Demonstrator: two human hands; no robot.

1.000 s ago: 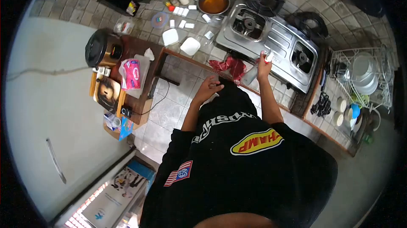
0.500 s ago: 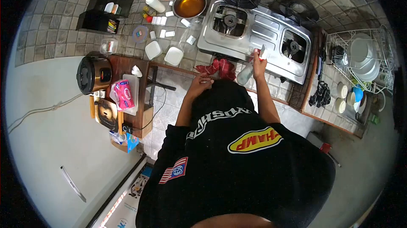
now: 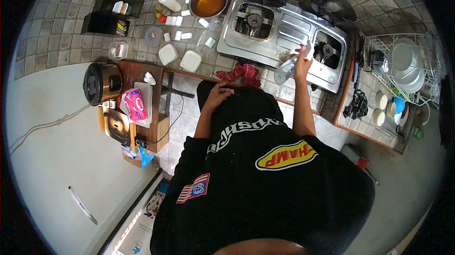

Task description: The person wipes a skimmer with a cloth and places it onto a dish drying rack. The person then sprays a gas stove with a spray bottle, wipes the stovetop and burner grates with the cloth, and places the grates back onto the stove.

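Note:
My right hand grips a clear spray bottle by its neck, its pale spray head up near the stove. The bottle is tilted over the front edge of the silver two-burner gas stove. My left hand is low in front of the counter edge, close to my body, its fingers curled together. A small pale spot shows at its fingertips; I cannot make out what it is. Just beyond it, a crumpled red patterned cloth lies on the counter's front edge.
Left of the stove stand a steel bowl of amber liquid, bottles, white containers and small white blocks. A rice cooker and pink pack are at left. A dish rack with plates is at right.
My right hand has moved up and to the right over the stove, bringing the spray bottle along. My left hand has shifted slightly back toward my body. The view has shifted a little.

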